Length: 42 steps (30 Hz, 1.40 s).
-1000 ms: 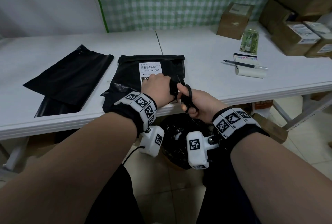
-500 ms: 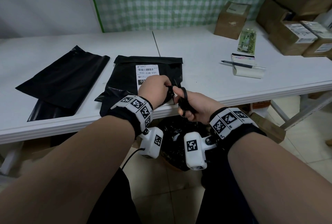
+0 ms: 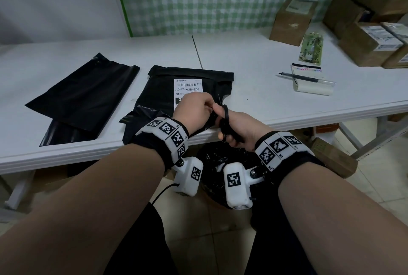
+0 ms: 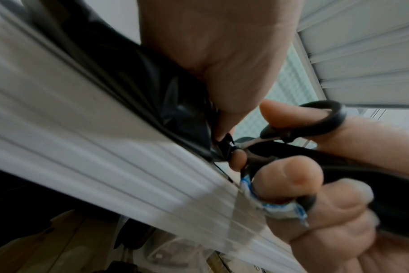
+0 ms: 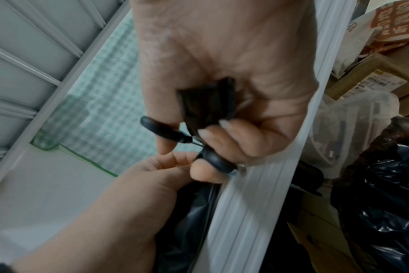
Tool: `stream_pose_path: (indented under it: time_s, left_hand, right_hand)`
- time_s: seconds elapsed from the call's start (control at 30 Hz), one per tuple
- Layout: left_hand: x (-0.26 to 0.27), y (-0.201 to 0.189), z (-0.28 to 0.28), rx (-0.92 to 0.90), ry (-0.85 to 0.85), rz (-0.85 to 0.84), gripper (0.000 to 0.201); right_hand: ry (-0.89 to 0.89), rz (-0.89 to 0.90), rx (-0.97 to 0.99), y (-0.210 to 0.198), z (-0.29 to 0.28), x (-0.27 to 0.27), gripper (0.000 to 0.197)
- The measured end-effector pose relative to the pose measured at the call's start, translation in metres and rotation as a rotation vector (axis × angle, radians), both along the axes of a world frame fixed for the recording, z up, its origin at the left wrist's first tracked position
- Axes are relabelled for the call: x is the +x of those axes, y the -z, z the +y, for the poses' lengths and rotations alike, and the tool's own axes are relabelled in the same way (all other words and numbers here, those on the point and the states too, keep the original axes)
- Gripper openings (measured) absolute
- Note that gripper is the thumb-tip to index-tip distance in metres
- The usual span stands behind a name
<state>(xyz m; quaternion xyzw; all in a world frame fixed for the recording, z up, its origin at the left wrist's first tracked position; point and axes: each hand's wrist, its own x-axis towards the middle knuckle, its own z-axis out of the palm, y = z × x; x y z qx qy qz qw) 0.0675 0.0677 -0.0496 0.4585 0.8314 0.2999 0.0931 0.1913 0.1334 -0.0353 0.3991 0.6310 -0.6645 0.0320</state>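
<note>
A black mailer parcel [image 3: 163, 98] with a white shipping label [image 3: 187, 86] lies at the near edge of the white table [image 3: 66, 157]. My left hand [image 3: 206, 107] pinches the parcel's black plastic at its near right corner [image 4: 224, 146]. My right hand [image 3: 240, 128] holds black scissors [image 3: 225, 124], thumb through one loop [image 4: 320, 120] and fingers through the other. The blades meet the pinched plastic right at the left fingertips. In the right wrist view, the right hand [image 5: 222, 64] also keeps a black plastic scrap [image 5: 210, 103] curled against its palm.
Flat empty black bags [image 3: 81, 95] lie on the left. A notepad [image 3: 311, 87] with a pen [image 3: 304, 78], a green packet [image 3: 311, 48] and cardboard boxes [image 3: 291, 20] occupy the right. A black-lined bin [image 3: 212, 157] stands under the table edge below my hands.
Both hands have stayed together at the parcel's near right corner, edging slightly left along it. The grips on the plastic and the scissors are unchanged.
</note>
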Motion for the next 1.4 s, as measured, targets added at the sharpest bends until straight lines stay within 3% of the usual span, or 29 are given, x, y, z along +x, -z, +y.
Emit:
stream_pose_path:
  time_s: [0.2,0.47,0.93,1.23,1.4]
  left_hand:
    - [0.0,-0.001,0.0,0.01,-0.001,-0.045,0.021]
    - [0.0,0.002,0.001,0.037,-0.009,-0.047,0.021]
    - [0.001,0.0,-0.004,0.027,-0.006,-0.08,0.019]
    - [0.0,-0.005,-0.01,0.012,0.06,-0.125,0.019]
    - [0.001,-0.004,-0.012,0.013,0.059,-0.13,0.015]
  right_hand:
    - [0.001,0.032,0.04,0.004,0.0,0.003,0.041]
    - [-0.06,-0.021,-0.046,-0.004,0.002,0.01,0.051]
    - [0.031,0.07,0.053,0.001,-0.005,0.003,0.044]
    - [0.003,0.03,0.034,-0.005,-0.003,0.003,0.054]
    - [0.036,0.044,0.048,-0.004,-0.008,0.001,0.048]
